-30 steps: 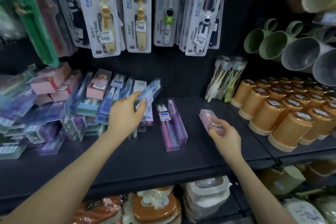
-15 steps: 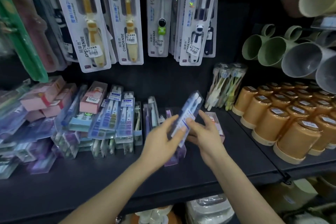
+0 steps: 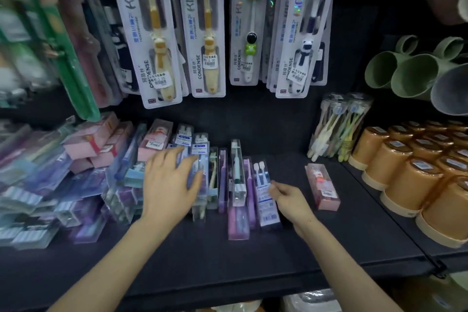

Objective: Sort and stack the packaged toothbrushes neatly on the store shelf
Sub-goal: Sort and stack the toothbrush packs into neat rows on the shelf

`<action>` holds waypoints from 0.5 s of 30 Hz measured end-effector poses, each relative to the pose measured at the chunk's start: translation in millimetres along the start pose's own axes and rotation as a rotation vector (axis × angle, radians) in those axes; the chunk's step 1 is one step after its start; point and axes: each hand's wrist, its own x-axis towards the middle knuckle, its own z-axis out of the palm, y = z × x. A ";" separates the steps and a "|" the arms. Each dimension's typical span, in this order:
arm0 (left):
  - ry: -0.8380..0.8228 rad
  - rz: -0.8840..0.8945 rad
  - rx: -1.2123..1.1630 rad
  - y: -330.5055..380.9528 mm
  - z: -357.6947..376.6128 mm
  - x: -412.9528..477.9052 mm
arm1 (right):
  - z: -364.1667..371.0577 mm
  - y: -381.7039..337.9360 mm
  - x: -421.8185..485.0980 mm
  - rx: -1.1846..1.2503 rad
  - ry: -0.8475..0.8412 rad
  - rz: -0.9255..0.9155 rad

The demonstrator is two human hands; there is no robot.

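Blue pack (image 3: 266, 204): half a second ago raised in both hands, now flat on the shelf just right of the purple pack (image 3: 238, 225). Right hand (image 3: 291, 200) alone holds it, fingers curled at its right edge. Left hand (image 3: 169, 185) has let go and moved left of the purple pack, spread on the clear packs (image 3: 200, 209). Pink box (image 3: 323, 187), carried a second ago, lies further right.

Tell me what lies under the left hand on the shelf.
Under the left hand lie clear toothbrush packs with blue labels, stacked on the dark shelf. Its fingers lie spread over them. Whatever is beneath the palm is covered and cannot be seen.
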 end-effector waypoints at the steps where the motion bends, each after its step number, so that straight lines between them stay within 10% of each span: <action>1: 0.025 -0.050 0.038 -9.4 -2.2 2.9 | 3.4 -3.8 3.8 -0.087 -0.022 0.005; 7: -0.246 -0.337 0.168 -45.6 -1.7 40.0 | 5.4 -28.3 0.5 -0.801 0.088 -0.088; 15: -0.077 -0.364 -0.216 -58.9 -42.1 32.3 | 75.1 -91.6 -47.0 -0.395 0.149 -0.533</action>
